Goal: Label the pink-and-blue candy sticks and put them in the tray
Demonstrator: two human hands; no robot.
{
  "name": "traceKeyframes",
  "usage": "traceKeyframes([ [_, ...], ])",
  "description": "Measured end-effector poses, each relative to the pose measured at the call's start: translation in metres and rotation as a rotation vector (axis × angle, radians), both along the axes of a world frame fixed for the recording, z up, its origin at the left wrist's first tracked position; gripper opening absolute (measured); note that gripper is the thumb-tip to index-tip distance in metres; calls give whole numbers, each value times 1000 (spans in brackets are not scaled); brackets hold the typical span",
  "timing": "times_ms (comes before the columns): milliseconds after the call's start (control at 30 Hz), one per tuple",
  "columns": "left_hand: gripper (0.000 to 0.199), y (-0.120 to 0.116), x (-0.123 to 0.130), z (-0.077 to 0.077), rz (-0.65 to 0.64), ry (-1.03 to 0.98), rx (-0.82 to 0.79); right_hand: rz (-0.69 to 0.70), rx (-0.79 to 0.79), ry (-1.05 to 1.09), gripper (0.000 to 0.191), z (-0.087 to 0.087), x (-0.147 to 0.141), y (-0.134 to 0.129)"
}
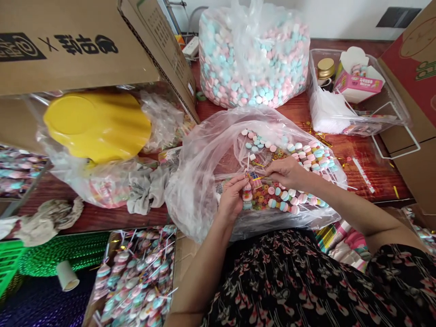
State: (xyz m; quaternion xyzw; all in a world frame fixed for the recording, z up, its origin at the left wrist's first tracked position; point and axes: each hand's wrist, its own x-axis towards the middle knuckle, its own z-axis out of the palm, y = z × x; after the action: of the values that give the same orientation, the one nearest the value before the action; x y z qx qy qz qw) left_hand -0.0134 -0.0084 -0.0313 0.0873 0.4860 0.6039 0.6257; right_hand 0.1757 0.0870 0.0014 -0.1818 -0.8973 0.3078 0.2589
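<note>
Head view: the left hand (233, 198) pinches a pastel candy lollipop (247, 193), thumb and fingers together on it, upright between the hands; the right hand (285, 172) brings its fingers together at a small coloured wrapper (255, 180) on the lollipop, any clamp on it unclear; both hands sit above a clear plastic bag (194, 190) of pastel lollipops (289, 196) on a red-brown wooden table (374, 181); a larger bag of pastel candies (254, 59) stands beyond; a cardboard tray (174, 268) of lollipops lies at lower left.
</note>
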Motion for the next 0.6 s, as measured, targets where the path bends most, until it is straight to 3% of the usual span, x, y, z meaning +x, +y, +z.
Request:
traceKeyframes([
  [167, 28, -3, 3, -1, 8, 8, -8, -78, 297, -132, 18, 7, 5, -13],
  [300, 28, -6, 4, 0, 4, 20, -1, -193, 292, -92, 24, 11, 12, -21],
  [400, 28, -10, 3, 0, 10, 35, -9, -236, 300, -254, 23, 6, 16, -25],
  [500, 29, -17, -3, -2, 26, 72, 2, -165, 360, -427, 19, 1, 15, -24],
  [600, 29, -24, -10, -3, 29, 85, 3, -19, 437, -467, 19, 0, 5, -14],
])
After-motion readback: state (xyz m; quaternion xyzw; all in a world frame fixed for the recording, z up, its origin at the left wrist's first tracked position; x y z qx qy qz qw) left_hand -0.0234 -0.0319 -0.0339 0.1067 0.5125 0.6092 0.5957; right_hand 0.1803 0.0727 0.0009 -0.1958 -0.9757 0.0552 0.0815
